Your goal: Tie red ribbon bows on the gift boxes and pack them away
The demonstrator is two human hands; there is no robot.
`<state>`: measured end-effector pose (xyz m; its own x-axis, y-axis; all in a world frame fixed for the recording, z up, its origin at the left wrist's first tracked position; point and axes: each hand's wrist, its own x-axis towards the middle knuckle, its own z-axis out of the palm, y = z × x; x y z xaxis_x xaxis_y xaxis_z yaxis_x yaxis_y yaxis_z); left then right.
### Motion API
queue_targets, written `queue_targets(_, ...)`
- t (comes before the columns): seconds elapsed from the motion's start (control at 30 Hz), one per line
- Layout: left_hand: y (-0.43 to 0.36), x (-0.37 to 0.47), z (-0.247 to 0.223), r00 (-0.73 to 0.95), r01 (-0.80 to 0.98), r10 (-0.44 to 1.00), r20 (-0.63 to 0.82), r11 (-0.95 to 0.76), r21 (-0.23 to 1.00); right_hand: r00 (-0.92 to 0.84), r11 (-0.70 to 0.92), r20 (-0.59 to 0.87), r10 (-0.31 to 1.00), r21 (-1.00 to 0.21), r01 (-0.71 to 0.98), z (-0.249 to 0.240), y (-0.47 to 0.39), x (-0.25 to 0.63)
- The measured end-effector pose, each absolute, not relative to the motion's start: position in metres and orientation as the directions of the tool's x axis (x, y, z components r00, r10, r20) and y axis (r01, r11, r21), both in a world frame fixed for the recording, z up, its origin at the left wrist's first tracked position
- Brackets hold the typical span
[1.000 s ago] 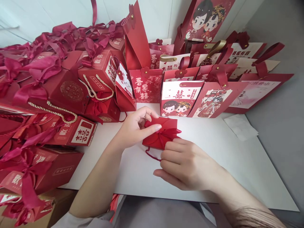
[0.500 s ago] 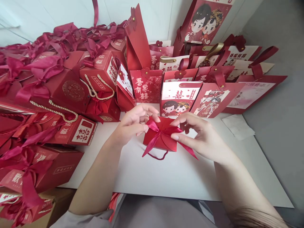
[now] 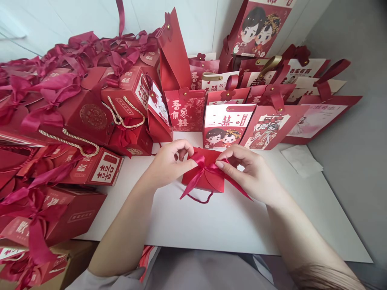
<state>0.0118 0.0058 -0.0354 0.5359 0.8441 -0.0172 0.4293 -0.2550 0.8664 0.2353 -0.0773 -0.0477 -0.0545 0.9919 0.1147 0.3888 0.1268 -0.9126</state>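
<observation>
On the white table in front of me sits a small red gift box (image 3: 216, 181), its top crossed by a dark pink ribbon bow (image 3: 198, 175) with two tails hanging down. My left hand (image 3: 171, 163) pinches the left loop of the bow between thumb and forefinger. The right loop is pinched by my right hand (image 3: 249, 169), its thumb and forefinger closed on the satin. A dark red cord handle (image 3: 200, 199) curves out from the box's near side. My fingers partly cover both loops.
Stacked red gift boxes with ribbons (image 3: 86, 117) fill the left side. Behind the small box stand several red and white paper gift bags (image 3: 186, 110). A white paper napkin (image 3: 302, 160) lies at the right. A grey wall (image 3: 356, 133) borders the white table (image 3: 208, 229).
Both hands have closed in on the bow. The left fingers, looser before, now pinch the left loop; the right thumb and forefinger have come together on the right loop.
</observation>
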Motion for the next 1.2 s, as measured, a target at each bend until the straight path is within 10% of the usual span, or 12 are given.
queue_targets(0.67,0.004,0.011,-0.023,0.543,0.381,0.840,0.003,-0.249,0.890,-0.048,0.158,0.152,0.987,-0.899,0.408,-0.047,-0.079,0.233)
queue_targets(1.2,0.001,0.017,-0.037,0.541,0.200,0.782,0.309,-0.476,0.856,-0.056,0.186,0.180,0.982,-0.886,0.424,-0.048,-0.079,0.232)
